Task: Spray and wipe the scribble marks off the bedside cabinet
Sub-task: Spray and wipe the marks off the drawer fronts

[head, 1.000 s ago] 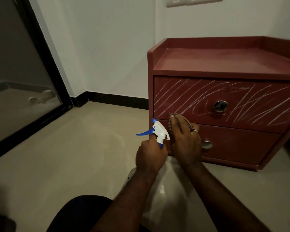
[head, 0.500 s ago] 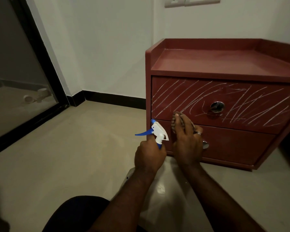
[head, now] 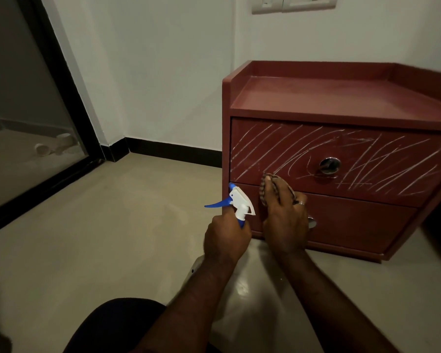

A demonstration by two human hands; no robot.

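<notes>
Faces a low dark-red wooden bedside cabinet (head: 341, 98) with two drawers and a raised rim round its top, standing on a pale beige tiled floor (head: 112, 225) against a white wall (head: 163, 72). Looks onto white scribble marks (head: 278, 146) slanting across the whole upper drawer front, on both sides of its round metal knob (head: 329, 165).

Grips in the left hand (head: 227, 238) the neck of a spray bottle (head: 241, 202) with a white head and blue trigger, fingers curled tight round it (neck hidden inside the fist), trigger sticking out to the left, head just beside the cabinet's lower left front corner.

Presses with the right hand (head: 285, 222) a brownish striped cloth (head: 264, 184) against the bottom edge of the upper drawer front, left of the knob, right at the seam between the two drawers. Lays the fingers fairly straight over the cloth, not clenched, with a ring (head: 301, 203) on one of them. Hides with the same hand part of the lower knob (head: 312, 222).

Holds both hands side by side, close but apart.

Off to the left: a glass door (head: 23, 123) in a black frame, and black skirting (head: 173, 150) along the foot of the wall. High above the cabinet: a white switch plate (head: 293, 2). At the bottom edge: a dark-clad knee (head: 112, 324).
</notes>
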